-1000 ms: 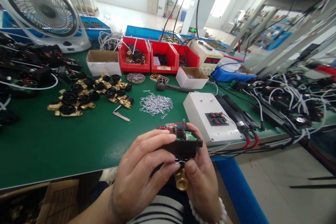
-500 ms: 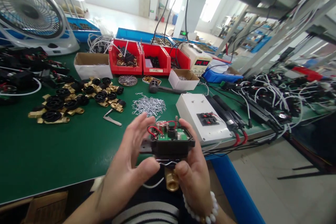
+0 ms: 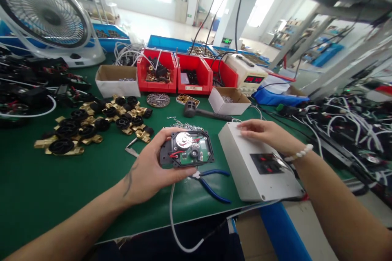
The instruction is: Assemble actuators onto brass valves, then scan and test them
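My left hand [image 3: 153, 163] is closed around a black actuator housing [image 3: 186, 149], tilted so its uncovered green circuit board, silver motor disc and red wires face me. A white cable [image 3: 173, 220] hangs from it. My right hand [image 3: 260, 132] reaches over a light grey control box [image 3: 241, 163]; thumb and fingers are drawn together at its far end, and whatever lies between them is hidden. Blue-handled pliers [image 3: 211, 185] lie on the green table just below the housing. Behind it, a pile of wire clips [image 3: 183, 124] is partly covered.
Brass valve bodies with black caps [image 3: 76, 130] sit on the left. A black mallet [image 3: 205, 112], white carton [image 3: 228, 102], red bins [image 3: 157, 73] and a power supply [image 3: 245, 75] stand behind. Cabled black units [image 3: 346, 126] crowd the right; a fan [image 3: 52, 16] stands far left.
My right hand has let go of the housing and moved right onto the control box. My left hand has tilted the housing toward me. The pliers now show, and the view has shifted left.
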Available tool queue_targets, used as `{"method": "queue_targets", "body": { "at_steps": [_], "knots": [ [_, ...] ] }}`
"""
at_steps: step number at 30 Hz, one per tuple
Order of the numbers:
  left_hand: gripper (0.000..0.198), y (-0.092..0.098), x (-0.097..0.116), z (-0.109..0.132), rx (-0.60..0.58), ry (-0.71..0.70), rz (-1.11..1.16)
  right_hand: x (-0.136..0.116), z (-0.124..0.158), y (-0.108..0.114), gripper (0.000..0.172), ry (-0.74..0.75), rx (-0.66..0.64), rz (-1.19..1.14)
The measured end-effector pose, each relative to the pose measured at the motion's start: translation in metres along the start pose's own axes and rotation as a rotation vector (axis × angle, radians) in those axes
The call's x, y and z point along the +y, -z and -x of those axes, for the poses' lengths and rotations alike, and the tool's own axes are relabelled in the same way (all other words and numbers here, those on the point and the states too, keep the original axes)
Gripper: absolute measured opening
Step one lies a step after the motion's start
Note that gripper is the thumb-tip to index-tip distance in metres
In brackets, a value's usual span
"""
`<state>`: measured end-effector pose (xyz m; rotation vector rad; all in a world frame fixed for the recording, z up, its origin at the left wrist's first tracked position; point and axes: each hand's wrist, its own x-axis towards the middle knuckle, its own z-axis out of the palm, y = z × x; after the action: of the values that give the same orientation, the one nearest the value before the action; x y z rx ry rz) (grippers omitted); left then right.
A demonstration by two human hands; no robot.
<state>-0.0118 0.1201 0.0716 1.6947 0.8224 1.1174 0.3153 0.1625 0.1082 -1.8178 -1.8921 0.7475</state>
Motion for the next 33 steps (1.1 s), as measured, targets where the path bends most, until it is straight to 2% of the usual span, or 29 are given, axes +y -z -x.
{"method": "queue_targets", "body": {
  "at_steps": [3,8,15,23,33],
  "knots": [
    [0.06,-0.001,-0.007,0.005,0.013,0.059,0.041,0.003,0.001,-0.004,0.055,-0.052,0.013,0.007],
    [0.061,-0.001,-0.011,0.007,0.065,0.195,0.133,0.002,0.002,-0.011,0.043,-0.094,0.125,0.098],
    [0.061,-0.001,-0.011,0.006,0.076,0.344,0.276,0.002,0.002,-0.015,0.036,-0.138,0.175,0.116],
    [0.061,0.0,-0.011,0.007,0.093,0.346,0.202,-0.002,0.001,-0.015,0.043,-0.209,0.204,0.141],
    [0.059,-0.001,-0.011,0.006,0.105,0.313,0.156,0.002,0.001,-0.015,0.046,-0.159,0.237,0.194]
  ]
}}
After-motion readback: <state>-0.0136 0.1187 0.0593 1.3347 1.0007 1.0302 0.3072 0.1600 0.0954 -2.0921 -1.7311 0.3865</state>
